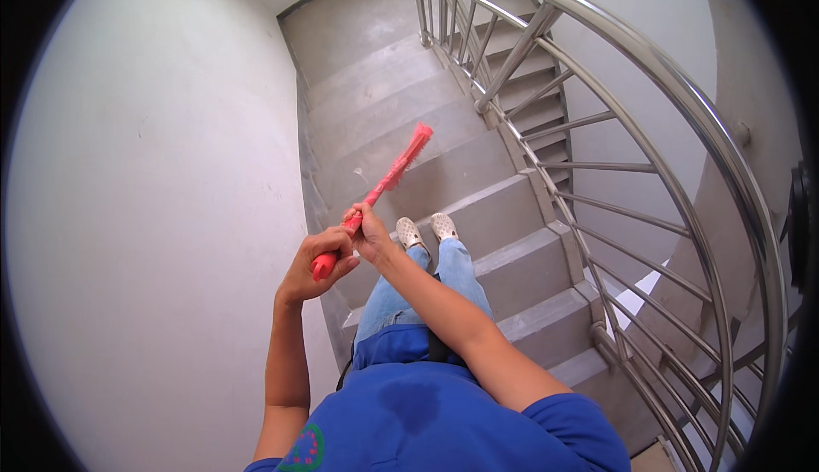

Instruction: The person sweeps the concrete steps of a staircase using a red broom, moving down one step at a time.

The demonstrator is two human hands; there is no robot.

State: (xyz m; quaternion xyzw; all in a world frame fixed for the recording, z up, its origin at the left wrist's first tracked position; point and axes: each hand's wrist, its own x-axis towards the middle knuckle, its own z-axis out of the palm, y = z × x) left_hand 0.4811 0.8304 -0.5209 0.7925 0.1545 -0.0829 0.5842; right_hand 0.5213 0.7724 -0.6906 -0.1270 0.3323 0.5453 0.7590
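A red long-handled brush (376, 194) slants across the space before me, held in both hands. My left hand (315, 262) wraps the handle near its butt end, where a hanging loop shows. Just above it, my right hand (370, 234) is closed around the handle further up. The two hands almost touch. The bristled head (409, 152) points away from me and up to the right, above the concrete steps. Whether its bristles touch a step, I cannot tell.
Concrete stairs (397, 114) descend ahead to a landing (352, 18). My feet in light clogs (409, 232) stand on a step. A white wall (160, 184) rises on the left; a stainless steel railing (640, 146) curves along the right. Another flight (528, 82) shows beyond it.
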